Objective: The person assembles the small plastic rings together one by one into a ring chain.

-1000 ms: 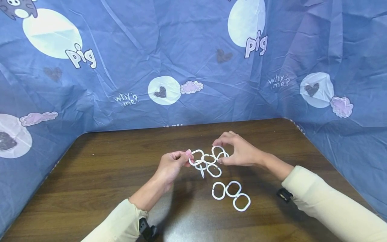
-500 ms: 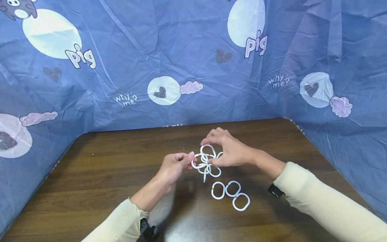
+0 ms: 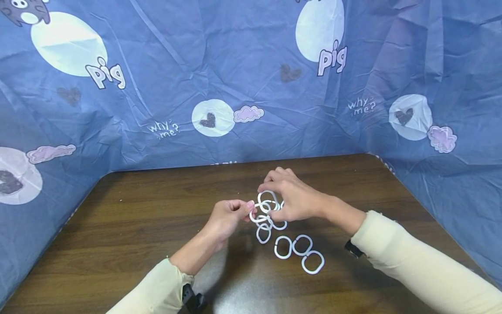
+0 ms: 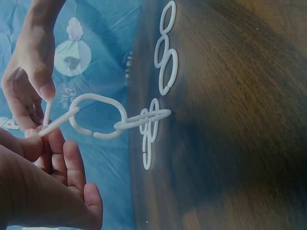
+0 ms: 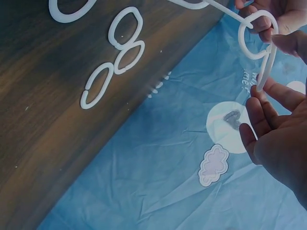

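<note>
A white C-shaped plastic link (image 3: 251,216) is pinched between thumb and finger of my left hand (image 3: 223,220). My right hand (image 3: 296,198) holds another white link (image 3: 259,199) by thumb and fingers, close against the left hand's link; in the right wrist view a further link (image 5: 241,40) joins these held ones. From the left hand's link hangs a chain: one link (image 4: 123,108) shows its narrow gap, and more links (image 4: 152,122) dangle lower. The lowest hanging link (image 3: 263,243) faces the head camera. Overlap hides exactly how the links between my fingers join.
On the brown wooden table (image 3: 149,244), three loose white links lie close together: a left one (image 3: 276,247), an upper one (image 3: 303,236) and a lower right one (image 3: 313,273). A blue printed cloth (image 3: 251,78) stands behind and around the table.
My right hand has come left toward my left hand, bringing its link against the other. The chain hangs bunched and lower. My left hand has shifted slightly right; the loose links stay put.
</note>
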The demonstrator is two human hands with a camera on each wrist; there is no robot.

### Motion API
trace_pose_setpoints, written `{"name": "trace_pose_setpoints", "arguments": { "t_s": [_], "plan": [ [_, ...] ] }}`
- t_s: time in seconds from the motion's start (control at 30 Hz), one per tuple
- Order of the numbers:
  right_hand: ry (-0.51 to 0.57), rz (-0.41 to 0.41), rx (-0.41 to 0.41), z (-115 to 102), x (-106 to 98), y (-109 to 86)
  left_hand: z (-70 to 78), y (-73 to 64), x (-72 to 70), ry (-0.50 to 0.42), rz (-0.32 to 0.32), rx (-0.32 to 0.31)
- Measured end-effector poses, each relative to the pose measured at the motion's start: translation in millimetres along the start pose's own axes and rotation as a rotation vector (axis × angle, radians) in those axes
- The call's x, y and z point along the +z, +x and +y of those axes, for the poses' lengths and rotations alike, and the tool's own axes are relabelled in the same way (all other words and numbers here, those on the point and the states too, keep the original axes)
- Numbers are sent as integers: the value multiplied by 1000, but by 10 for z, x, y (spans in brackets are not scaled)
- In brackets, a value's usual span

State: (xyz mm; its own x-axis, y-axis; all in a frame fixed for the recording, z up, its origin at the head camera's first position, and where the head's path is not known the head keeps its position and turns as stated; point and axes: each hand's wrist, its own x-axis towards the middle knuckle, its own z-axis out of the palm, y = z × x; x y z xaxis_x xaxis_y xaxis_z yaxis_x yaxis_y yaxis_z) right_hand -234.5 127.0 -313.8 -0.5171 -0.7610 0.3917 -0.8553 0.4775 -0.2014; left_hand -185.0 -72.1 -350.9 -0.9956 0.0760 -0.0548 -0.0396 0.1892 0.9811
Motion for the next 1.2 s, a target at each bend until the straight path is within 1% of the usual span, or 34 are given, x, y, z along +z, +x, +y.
{"name": "trace_pose_setpoints", "arguments": {
  "t_s": [0.17, 0.43, 0.6, 0.7, 0.8, 0.9, 1.0, 1.2],
  "plan": [
    [-39, -10, -20, -33, 2, 6, -6, -10, 1, 47, 17, 10],
    [-112, -53, -22, -79, -6, 17, -19, -10, 13, 80, 32, 31],
    [-192, -46, -82, -117, 12, 25, -21, -3, 18, 104, 38, 61],
    [-191, -50, -86, -124, 39, 19, 5, 1, 30, 106, 35, 82],
    [-164, -48, -47, -104, 56, 21, 42, -12, 39, 98, 32, 96],
    [-130, -27, 1, -54, 54, 21, 54, -24, 39, 79, 33, 100],
    [-101, 15, 33, -4, 49, 13, 54, -41, 31, 69, 37, 92],
    [-101, 106, 37, 55, 52, -3, 44, -45, 20, 52, 37, 83]
  ]
}}
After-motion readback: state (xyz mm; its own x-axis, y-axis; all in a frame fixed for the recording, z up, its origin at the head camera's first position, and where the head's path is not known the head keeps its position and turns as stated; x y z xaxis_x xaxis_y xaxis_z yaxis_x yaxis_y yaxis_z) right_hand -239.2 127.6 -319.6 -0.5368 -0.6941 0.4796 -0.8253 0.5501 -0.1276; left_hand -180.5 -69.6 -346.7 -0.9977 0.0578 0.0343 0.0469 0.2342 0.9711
